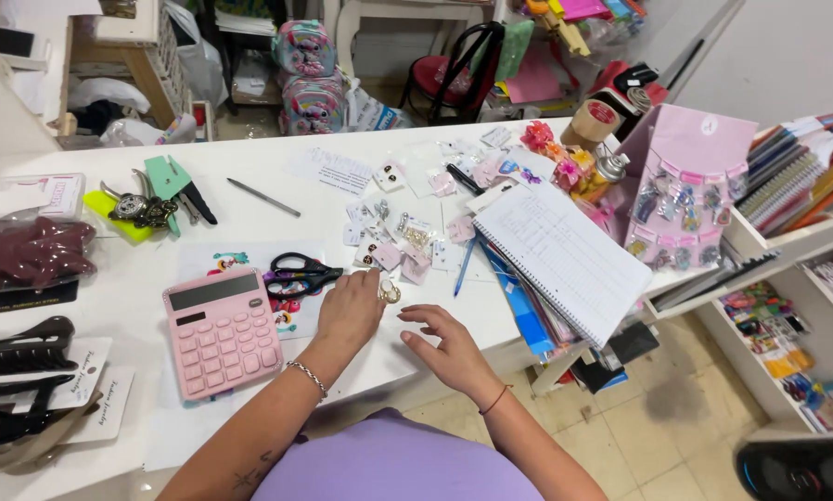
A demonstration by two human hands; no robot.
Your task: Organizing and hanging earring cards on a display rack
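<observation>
Left hand [350, 311] is pinching a small gold earring [390, 293] at its fingertips, grip closed on it, just right of the pink calculator [222, 331] and below the black scissors [303, 274]. Right hand [449, 343] is resting open on the white counter [277, 176], holding nothing. Likely risk: the tiny earring slipping into the scattered earring cards [398, 243] close by and getting lost

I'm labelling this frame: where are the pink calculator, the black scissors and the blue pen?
pink calculator [223, 332], head view, on its keypad.
black scissors [302, 274], head view, on the handles.
blue pen [463, 267], head view, mid-barrel.
</observation>
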